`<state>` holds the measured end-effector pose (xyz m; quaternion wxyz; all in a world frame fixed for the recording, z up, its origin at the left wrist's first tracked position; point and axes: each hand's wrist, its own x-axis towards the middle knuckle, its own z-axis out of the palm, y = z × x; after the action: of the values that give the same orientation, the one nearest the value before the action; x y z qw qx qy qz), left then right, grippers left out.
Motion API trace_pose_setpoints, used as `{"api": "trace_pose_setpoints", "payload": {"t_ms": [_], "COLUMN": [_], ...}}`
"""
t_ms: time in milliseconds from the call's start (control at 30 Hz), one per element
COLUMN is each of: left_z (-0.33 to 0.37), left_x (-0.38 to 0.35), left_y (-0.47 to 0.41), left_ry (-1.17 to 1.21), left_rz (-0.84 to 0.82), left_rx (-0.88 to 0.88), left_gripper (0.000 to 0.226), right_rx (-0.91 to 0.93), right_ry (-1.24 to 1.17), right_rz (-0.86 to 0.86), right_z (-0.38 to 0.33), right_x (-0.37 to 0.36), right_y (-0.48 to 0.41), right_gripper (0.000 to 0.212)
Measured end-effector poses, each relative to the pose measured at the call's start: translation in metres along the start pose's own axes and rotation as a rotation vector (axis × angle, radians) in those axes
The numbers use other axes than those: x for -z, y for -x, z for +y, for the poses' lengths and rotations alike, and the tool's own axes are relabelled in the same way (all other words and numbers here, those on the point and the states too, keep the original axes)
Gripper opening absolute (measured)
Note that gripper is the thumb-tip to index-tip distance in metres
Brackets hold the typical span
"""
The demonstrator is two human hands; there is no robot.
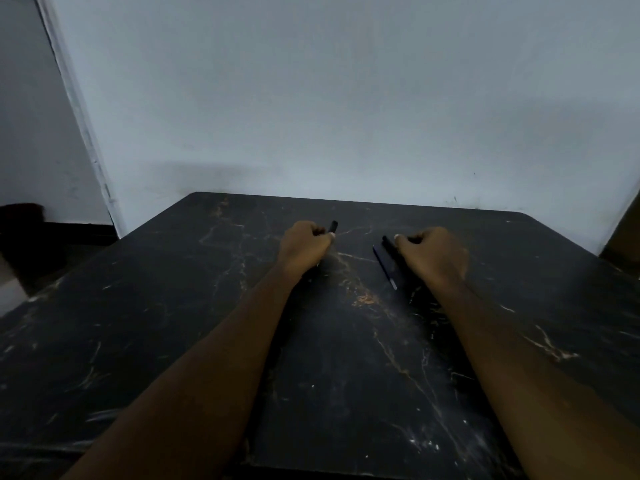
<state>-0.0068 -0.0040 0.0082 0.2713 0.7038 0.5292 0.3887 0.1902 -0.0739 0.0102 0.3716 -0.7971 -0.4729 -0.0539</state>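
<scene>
Toward the far middle of the black marble-look counter (173, 306), veined in tan and white, both hands are down with fingers curled. Left hand (304, 245) grips a short black stub (333, 225), only its rounded end poking out past the thumb; cap or pen end, cannot tell. Right hand (433, 252) is closed round a black cylindrical barrel (387, 243), tip showing beyond the thumb, the rest hidden under the fist. Just beside that hand, on its inner side, a slim dark-blue stick with a pale tip (385, 270) lies flat on the counter, pale end toward the person; whether it touches the barrel is unclear. By the look of them, all three pieces are light, stiff and smooth, round in section, so likely to roll on the hard top and slip from a loose pinch. Best hold: a firm pinch at mid-length for the slim stick, a full wrap for the thicker pieces. If the two black pieces mate, they would need lining up end to end — a clear gap lies between the hands. Surface is hard and scuffed, with pale flecks near the front edge. Behind it stands a plain pale grey-blue wall (346, 98), counter pushed up against it. Light is dim — a white corner strip (74, 98) runs down at left, with a dark low object (24, 223) beyond the counter's left edge.
</scene>
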Motion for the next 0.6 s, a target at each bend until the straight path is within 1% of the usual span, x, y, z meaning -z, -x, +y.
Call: {"api": "trace_pose_setpoints", "payload": {"t_ms": [67,133,233,300,400,500,600], "left_z": [0.001,0.004,0.006,0.007,0.009,0.01,0.01], "left_x": [0.002,0.004,0.007,0.008,0.01,0.011,0.012], "left_y": [-0.002,-0.003,-0.005,-0.005,-0.002,0.0,0.001], "left_ry": [0.192,0.384,0.637,0.751,0.821,0.824,0.793], "left_rz": [0.012,-0.011,-0.044,-0.059,-0.075,-0.095,-0.068], "left_rx": [0.063,0.128,0.154,0.15,0.14,0.128,0.125], "left_gripper": [0.024,0.022,0.017,0.01,0.005,0.005,0.012], "right_rx": [0.025,0.077,0.184,0.282,0.412,0.473,0.466], "right_ry": [-0.071,-0.143,-0.306,-0.388,-0.389,-0.359,-0.34], "right_rz": [0.062,0.085,0.037,-0.03,-0.155,-0.192,-0.198], "right_z": [-0.001,-0.004,-0.012,-0.019,-0.026,-0.029,-0.025], "right_x": [0.001,0.001,-0.004,-0.011,-0.021,-0.026,-0.03], "right_y": [0.0,-0.001,0.001,0.004,0.009,0.009,0.006], "right_gripper": [0.037,0.031,0.026,0.033,0.046,0.043,0.037]}}
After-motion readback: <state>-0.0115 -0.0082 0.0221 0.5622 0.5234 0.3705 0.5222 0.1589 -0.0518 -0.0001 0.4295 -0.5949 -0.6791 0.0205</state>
